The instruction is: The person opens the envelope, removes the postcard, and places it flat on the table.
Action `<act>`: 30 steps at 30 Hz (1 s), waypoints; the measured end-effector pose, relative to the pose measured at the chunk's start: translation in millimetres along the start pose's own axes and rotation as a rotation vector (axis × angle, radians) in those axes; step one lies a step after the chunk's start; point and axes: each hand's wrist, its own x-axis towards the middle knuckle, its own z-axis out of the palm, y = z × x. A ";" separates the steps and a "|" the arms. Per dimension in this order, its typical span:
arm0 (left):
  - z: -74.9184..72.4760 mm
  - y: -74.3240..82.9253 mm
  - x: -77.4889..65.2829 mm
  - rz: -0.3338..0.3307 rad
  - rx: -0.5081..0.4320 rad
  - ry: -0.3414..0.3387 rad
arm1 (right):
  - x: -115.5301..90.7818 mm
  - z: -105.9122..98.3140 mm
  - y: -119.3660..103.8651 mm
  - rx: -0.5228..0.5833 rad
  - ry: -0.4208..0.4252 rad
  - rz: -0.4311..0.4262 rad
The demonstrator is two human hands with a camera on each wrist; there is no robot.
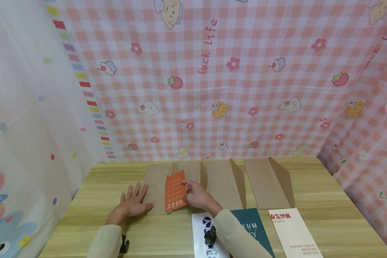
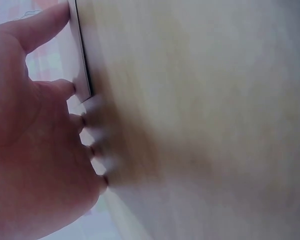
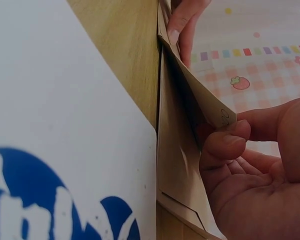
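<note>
In the head view my right hand [image 1: 198, 195] pinches the right edge of an orange card [image 1: 175, 191] with pale print. The card stands tilted over the fold of an opened brown kraft-paper folder [image 1: 156, 190]. Close up in the right wrist view, the thumb and fingers of my right hand [image 3: 255, 155] grip a thin card edge [image 3: 215, 102] above the brown paper [image 3: 175, 150]. My left hand [image 1: 131, 204] lies with fingers spread at the folder's left side, thumb and index finger on its panel. The left wrist view shows that hand [image 2: 45, 135] pressing flat on the wood.
Two more kraft folders, one in the middle [image 1: 224, 184] and one at right [image 1: 266, 184], stand partly opened. Along the front lie a white card with blue print [image 1: 198, 229], a dark green card [image 1: 259, 229] and a cream card [image 1: 293, 229]. A checked cloth [image 1: 245, 125] hangs behind the table.
</note>
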 end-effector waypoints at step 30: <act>11.9 -27.2 17.9 0.025 -0.016 -0.034 | -6.2 -5.9 -2.4 -0.032 0.019 0.007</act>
